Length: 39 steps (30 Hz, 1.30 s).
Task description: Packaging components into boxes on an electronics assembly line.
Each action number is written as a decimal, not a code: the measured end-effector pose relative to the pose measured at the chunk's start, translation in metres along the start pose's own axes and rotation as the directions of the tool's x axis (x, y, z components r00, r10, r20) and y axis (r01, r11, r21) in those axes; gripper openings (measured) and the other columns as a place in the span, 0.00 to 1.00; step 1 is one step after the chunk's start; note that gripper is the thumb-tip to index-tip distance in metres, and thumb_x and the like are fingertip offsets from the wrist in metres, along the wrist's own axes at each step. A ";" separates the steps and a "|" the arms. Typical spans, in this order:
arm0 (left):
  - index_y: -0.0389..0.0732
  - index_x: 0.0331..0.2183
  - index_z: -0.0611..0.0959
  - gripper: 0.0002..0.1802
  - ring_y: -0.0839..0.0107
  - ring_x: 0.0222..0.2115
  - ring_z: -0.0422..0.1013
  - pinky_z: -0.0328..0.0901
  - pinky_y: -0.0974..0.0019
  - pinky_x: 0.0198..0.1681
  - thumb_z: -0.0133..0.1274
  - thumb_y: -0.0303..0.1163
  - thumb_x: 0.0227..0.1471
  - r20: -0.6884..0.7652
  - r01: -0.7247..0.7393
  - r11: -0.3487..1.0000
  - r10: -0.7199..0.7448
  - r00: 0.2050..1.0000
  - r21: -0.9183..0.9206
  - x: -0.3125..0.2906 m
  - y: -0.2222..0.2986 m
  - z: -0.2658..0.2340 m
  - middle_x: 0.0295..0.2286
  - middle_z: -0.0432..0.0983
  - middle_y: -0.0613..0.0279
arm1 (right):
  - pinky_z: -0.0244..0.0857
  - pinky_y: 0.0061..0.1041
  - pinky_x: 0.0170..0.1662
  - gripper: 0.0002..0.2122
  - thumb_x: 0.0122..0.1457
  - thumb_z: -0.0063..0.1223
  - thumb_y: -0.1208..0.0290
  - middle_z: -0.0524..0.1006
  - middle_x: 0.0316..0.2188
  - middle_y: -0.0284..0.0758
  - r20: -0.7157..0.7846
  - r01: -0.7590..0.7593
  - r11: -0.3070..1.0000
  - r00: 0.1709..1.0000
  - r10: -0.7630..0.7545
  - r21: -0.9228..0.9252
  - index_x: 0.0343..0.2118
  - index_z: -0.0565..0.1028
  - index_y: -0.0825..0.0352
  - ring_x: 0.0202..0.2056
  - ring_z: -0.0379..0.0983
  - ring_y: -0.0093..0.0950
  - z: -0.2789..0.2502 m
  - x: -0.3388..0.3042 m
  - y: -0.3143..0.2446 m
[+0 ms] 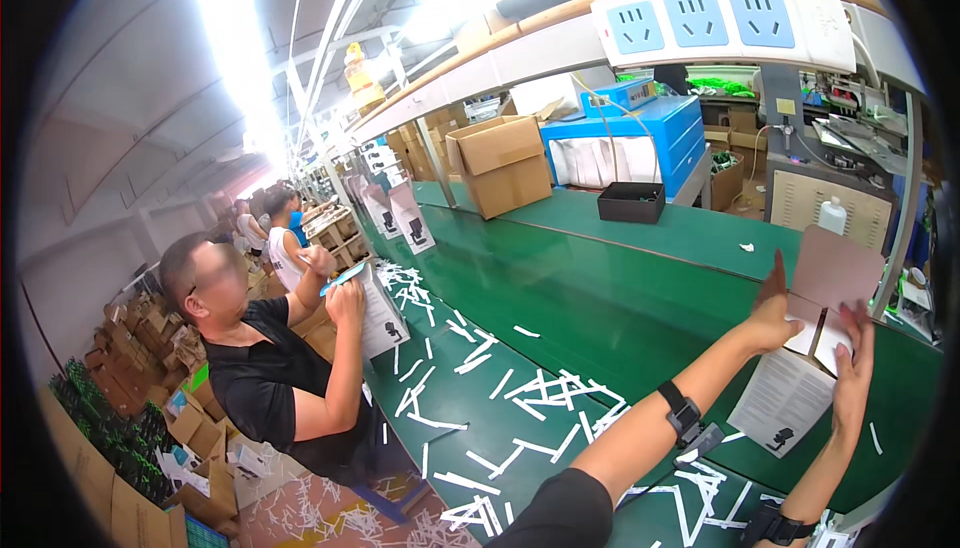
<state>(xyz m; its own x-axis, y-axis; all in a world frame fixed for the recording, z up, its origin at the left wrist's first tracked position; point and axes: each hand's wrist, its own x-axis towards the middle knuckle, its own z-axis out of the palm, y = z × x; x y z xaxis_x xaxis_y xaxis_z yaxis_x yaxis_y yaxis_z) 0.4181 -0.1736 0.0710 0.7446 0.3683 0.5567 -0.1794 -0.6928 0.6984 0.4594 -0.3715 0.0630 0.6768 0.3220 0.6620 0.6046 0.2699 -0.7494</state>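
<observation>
A white cardboard carton [785, 403] with a dark product picture near its base is at the right, over the green work surface. Its top is open, and a brown-grey lid flap [838, 266] rises at the back. My left hand [768, 316] is at the carton's left top edge, fingers stretched upward and thumb by the inner flaps. Along the right top edge is my right hand [853, 363], its fingers extended and apart, touching the carton's side. Part of the carton's rim is hidden behind my hands. Dark straps circle both my wrists.
White paper strips [560, 388] litter the green table [620, 293]. A person [285, 363] at the left handles another white carton [378, 323]. Beyond the belt stand a brown box [500, 163], a black tray [632, 204] and a blue bin [685, 143]. A socket strip [725, 23] hangs above.
</observation>
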 end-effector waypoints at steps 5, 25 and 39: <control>0.46 0.62 0.66 0.43 0.53 0.62 0.58 0.51 0.58 0.66 0.62 0.23 0.45 -0.076 -0.069 0.976 0.055 0.996 -0.207 0.000 -0.024 0.019 0.60 0.60 0.40 | 0.44 0.39 0.69 0.31 0.63 0.51 0.71 0.65 0.64 0.43 -0.390 -0.030 0.977 0.919 -0.057 -0.213 0.68 0.57 0.66 0.67 0.56 0.37 -0.006 0.000 0.034; 0.38 0.44 0.81 0.21 0.55 0.52 0.67 0.62 0.54 0.57 0.65 0.31 0.46 -0.029 -0.329 0.828 0.356 0.934 -0.454 -0.035 0.025 -0.004 0.47 0.73 0.53 | 0.52 0.41 0.64 0.10 0.62 0.55 0.70 0.70 0.53 0.44 -0.136 0.245 0.962 0.956 -0.261 -0.124 0.44 0.71 0.68 0.61 0.63 0.41 -0.028 -0.020 0.030; 0.32 0.48 0.80 0.26 0.44 0.59 0.64 0.52 0.34 0.64 0.61 0.32 0.47 -0.006 -0.717 0.696 0.718 0.697 -0.017 -0.054 0.023 -0.007 0.53 0.73 0.48 | 0.55 0.47 0.63 0.12 0.69 0.41 0.72 0.75 0.48 0.47 -0.113 0.423 0.814 0.858 -0.501 -0.398 0.39 0.75 0.75 0.57 0.67 0.46 -0.055 -0.035 0.055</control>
<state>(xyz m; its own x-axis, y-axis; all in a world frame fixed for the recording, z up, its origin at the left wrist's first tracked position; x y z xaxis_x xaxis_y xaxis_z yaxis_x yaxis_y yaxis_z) 0.3694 -0.2056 0.0602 0.3864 -0.2372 0.8913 -0.6701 -0.7362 0.0946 0.4921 -0.4175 -0.0010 0.3248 0.0385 0.9450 0.9458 -0.0049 -0.3248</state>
